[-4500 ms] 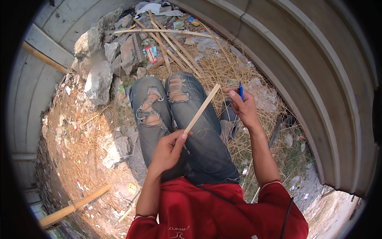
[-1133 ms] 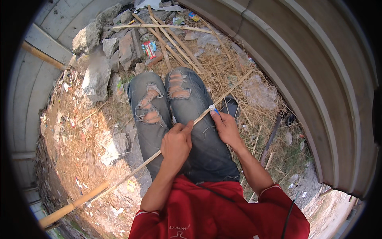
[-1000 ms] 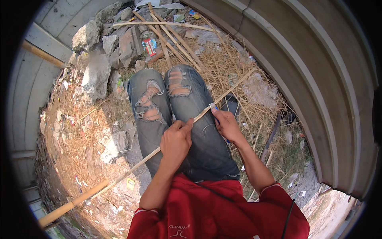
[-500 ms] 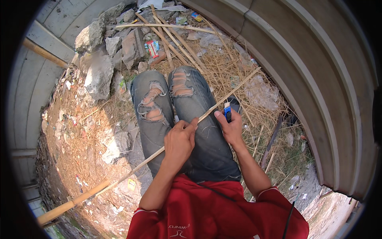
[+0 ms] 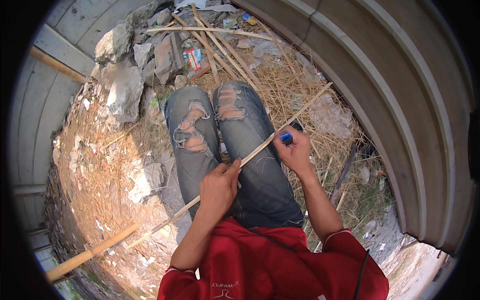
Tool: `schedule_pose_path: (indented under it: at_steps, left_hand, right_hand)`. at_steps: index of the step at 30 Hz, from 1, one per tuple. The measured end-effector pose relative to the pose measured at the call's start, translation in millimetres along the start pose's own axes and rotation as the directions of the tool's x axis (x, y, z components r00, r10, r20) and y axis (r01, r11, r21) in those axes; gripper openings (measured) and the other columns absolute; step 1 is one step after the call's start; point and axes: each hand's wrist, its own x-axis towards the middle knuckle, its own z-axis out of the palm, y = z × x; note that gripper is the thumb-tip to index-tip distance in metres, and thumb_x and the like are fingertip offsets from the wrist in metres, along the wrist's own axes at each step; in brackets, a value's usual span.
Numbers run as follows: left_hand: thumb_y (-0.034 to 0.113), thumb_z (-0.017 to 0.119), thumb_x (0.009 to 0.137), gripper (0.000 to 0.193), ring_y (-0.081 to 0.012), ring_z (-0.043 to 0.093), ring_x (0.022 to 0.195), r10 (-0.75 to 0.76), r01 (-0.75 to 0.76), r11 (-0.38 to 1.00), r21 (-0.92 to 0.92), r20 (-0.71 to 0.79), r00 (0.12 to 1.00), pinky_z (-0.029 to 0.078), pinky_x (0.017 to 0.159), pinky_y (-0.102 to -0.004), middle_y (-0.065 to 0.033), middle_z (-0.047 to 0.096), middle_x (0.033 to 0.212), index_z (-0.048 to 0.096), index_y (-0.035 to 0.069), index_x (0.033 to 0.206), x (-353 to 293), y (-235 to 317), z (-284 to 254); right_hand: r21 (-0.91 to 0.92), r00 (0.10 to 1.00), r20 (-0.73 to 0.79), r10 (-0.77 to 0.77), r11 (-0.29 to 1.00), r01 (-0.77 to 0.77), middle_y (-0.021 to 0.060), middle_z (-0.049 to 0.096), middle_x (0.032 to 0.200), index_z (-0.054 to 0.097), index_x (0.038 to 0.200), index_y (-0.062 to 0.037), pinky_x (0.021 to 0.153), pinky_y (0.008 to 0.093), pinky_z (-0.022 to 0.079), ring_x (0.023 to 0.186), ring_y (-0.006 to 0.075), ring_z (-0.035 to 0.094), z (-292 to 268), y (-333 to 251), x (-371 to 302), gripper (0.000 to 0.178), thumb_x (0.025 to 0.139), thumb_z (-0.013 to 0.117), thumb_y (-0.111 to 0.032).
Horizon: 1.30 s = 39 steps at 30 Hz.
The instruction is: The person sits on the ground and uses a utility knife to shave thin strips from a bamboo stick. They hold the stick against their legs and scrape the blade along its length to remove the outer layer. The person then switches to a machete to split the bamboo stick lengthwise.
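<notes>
A long, thin bamboo strip runs slantwise across my lap, from the lower left up to the far right. My left hand is closed around it, above my thighs. In my right hand is a blue-and-black utility knife, its handle wrapped by the fingers. That hand is right beside the strip over my right thigh, with the thumb at or very near it. The knife's blade cannot be made out.
Several bamboo strips lie crossed beyond my knees, near broken rocks. A thicker bamboo pole juts in at the lower left. Corrugated metal sheeting curves along the right. Dry straw and litter cover the ground.
My left hand has slid slightly down and left along the strip. My right hand has turned, tilting the knife toward the strip, and moved slightly upward.
</notes>
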Motion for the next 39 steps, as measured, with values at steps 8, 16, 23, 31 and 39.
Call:
schedule_pose_path:
  at_steps: [8, 16, 23, 31, 39]
  left_hand:
    - [0.018, 0.07, 0.096, 0.025, -0.0382, 0.067, 0.071, -0.042, 0.042, 0.999, 0.026, -0.004, 0.999, 0.051, 0.064, -0.0489, -0.0146, 0.065, 0.082, 0.076, 0.011, 0.12, 8.2, 5.7, 1.2]
    - [0.017, 0.07, 0.096, 0.03, -0.0372, 0.066, 0.073, 0.027, -0.027, 0.999, 0.037, 0.002, 1.0, 0.051, 0.064, -0.0488, -0.0143, 0.064, 0.084, 0.073, 0.012, 0.126, 4.8, 4.3, 0.4]
    - [0.014, 0.069, 0.095, 0.037, -0.0357, 0.067, 0.074, -0.021, 0.015, 0.997, 0.071, 0.085, 0.996, 0.051, 0.065, -0.0479, -0.0121, 0.064, 0.085, 0.07, 0.015, 0.132, -15.9, 0.9, -21.1]
    - [0.007, 0.067, 0.093, 0.043, -0.0341, 0.067, 0.074, -0.049, 0.045, 0.998, 0.052, 0.078, 0.996, 0.053, 0.066, -0.0473, -0.0104, 0.063, 0.086, 0.071, 0.021, 0.134, -16.5, -2.0, -18.8]
    - [0.007, 0.065, 0.093, 0.043, -0.0349, 0.068, 0.076, -0.054, 0.045, 0.994, 0.098, 0.098, 0.994, 0.054, 0.068, -0.0491, -0.0094, 0.063, 0.09, 0.072, 0.02, 0.133, -16.9, -2.6, -21.2]
  right_hand:
    - [-0.002, 0.993, 0.11, 0.052, 0.999, -0.052, 0.0059, 0.065, 0.069, 0.067, 0.094, -0.0028, 0.057, 0.0313, 0.047, 0.059, 0.0114, 0.06, 2.2, -21.2, -11.3, 0.024, 0.087, 0.081, -0.021]
    - [0.345, 0.836, 0.068, 0.545, 0.773, -0.533, -0.0059, 0.053, 0.064, 0.068, 0.091, -0.0039, 0.053, 0.0264, 0.034, 0.056, 0.0056, 0.044, -7.8, 11.9, 3.4, 0.027, 0.097, 0.075, -0.03]
    - [0.157, 0.9, -0.121, 0.42, 0.903, -0.4, -0.0023, 0.052, 0.062, 0.067, 0.087, -0.0014, 0.054, 0.0304, 0.036, 0.058, 0.0084, 0.046, -8.9, 26.2, 17.0, 0.032, 0.099, 0.072, -0.031]
    - [-0.215, 0.952, -0.052, 0.302, 0.927, -0.306, 0.0186, 0.061, 0.065, 0.07, 0.097, 0.0037, 0.061, 0.0428, 0.047, 0.061, 0.0328, 0.061, -24.0, 15.9, -3.2, 0.053, 0.108, 0.051, -0.045]
    - [-0.174, 0.914, 0.07, 0.4, 0.907, -0.384, 0.0156, 0.058, 0.06, 0.071, 0.104, 0.0049, 0.059, 0.0415, 0.048, 0.058, 0.0271, 0.063, -17.6, 29.1, -20.3, 0.058, 0.108, 0.05, -0.049]
